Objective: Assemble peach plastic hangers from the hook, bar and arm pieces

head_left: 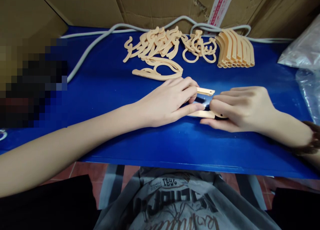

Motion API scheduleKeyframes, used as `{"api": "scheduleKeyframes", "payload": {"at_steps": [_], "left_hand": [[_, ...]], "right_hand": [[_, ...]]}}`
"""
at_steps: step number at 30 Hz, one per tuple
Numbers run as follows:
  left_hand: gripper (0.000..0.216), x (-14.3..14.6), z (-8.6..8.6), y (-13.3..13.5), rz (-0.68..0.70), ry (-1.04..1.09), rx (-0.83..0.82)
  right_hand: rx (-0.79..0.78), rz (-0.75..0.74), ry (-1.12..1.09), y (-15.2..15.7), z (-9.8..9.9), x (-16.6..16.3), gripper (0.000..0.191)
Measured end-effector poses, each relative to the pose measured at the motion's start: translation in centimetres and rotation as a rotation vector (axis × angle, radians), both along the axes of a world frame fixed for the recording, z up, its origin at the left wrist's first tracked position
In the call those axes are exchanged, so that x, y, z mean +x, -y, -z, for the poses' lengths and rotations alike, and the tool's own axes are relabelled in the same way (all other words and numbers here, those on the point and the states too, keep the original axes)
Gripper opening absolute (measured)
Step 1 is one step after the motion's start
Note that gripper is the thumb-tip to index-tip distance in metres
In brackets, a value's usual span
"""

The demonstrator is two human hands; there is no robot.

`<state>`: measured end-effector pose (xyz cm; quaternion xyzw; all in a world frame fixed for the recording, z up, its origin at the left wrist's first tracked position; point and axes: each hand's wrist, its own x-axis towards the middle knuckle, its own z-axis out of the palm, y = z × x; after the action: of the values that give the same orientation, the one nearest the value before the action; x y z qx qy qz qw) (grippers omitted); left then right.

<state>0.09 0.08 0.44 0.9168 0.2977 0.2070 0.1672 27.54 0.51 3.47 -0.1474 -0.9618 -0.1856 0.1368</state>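
My left hand [177, 98] is closed on a peach plastic piece that looks like part of a folding hanger. One slim arm of it [206, 91] sticks out past my fingers, with a small hole near its end. A second arm [203, 114] shows below, under my thumb. My right hand [242, 108], fingers curled, grips another peach hanger piece [222, 115] with a dark hole, meeting the lower arm's end. My fingers hide most of this piece. Just beyond my left hand lie folded hanger pieces [160, 77] with curved openings.
Along the back of the blue table [155, 143] lie a heap of S-shaped hooks [160, 43], several ring-ended pieces [198, 48] and a neat row of curved arms [235, 50]. A white cable [90, 49] runs behind them, before cardboard [160, 6]. Clear plastic bags [303, 45] lie right.
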Motion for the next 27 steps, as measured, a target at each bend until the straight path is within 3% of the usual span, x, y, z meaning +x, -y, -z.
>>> {"api": "scheduleKeyframes", "payload": {"at_steps": [6, 11, 19, 27], "left_hand": [[0.026, -0.3, -0.1, -0.3, -0.005, 0.056, -0.051], [0.034, -0.5, 0.4, -0.7, -0.024, 0.137, -0.075], [0.040, -0.2, 1.2, -0.6, -0.052, 0.134, -0.038], [0.041, 0.1, 1.3, -0.4, 0.017, 0.167, 0.010]], "right_hand": [[0.020, -0.205, -0.117, 0.3, 0.8, 0.0, 0.063], [0.071, -0.278, -0.160, 0.9, 1.6, 0.2, 0.057], [0.245, -0.187, -0.105, 1.3, -0.2, -0.3, 0.041], [0.328, -0.187, -0.084, 0.7, -0.5, -0.2, 0.050]]}}
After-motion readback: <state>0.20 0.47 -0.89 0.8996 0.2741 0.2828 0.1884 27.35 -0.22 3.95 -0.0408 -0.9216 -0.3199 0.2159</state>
